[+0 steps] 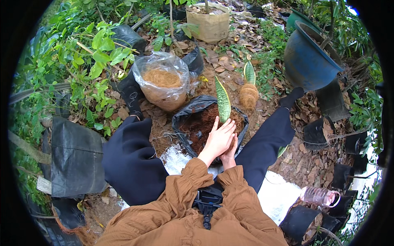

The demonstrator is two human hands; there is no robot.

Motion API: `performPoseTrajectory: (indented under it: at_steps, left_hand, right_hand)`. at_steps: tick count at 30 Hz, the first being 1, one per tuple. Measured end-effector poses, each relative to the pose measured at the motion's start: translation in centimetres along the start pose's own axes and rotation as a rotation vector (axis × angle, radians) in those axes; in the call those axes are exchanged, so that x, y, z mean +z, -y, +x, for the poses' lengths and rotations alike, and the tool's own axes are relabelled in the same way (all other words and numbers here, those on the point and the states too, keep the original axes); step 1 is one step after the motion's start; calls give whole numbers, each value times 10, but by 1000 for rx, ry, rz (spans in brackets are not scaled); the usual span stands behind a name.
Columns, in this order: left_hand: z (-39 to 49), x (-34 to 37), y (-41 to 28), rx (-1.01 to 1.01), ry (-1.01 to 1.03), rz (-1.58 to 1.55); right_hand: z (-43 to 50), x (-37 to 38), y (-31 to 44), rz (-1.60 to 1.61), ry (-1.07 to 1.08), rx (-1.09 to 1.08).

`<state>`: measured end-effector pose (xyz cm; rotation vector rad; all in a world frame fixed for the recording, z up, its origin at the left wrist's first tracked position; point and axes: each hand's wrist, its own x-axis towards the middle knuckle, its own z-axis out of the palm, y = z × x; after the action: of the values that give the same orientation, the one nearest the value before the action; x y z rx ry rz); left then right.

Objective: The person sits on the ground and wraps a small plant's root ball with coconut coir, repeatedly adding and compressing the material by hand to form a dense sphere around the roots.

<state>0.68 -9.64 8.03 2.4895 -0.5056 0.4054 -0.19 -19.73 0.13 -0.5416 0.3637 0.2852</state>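
My left hand (218,137) lies over the base of an upright, yellow-edged snake plant leaf (223,100), its fingers extended. Below and partly behind it, my right hand (229,153) cups the leaf's root end, where brown fibre and soil show; its fingers are largely hidden. Both hands are above a black plastic bag (178,118) of reddish-brown soil (197,126). Beyond the bag, a second snake plant leaf (249,73) stands in a wrapped ball of coconut fibre (248,96). A clear plastic bag (143,66) of coconut fibre (163,78) is at the upper left.
My legs spread around the black bag. White sheeting (275,195) lies under me, with a pink bottle (320,196) at its right. A large blue pot (303,61), a beige grow bag (209,26) and a black grow bag (77,156) stand around, among leafy plants.
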Motion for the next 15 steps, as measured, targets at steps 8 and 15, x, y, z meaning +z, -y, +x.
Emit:
performPoseTrajectory:
  at_steps: [8, 15]
  left_hand:
    - [4, 0, -17, -367, -279, -160]
    - [2, 5, -10, -683, -125, -163]
  right_hand:
    - [3, 4, 2, -74, 108, -107]
    - [4, -1, -4, -176, 115, -25]
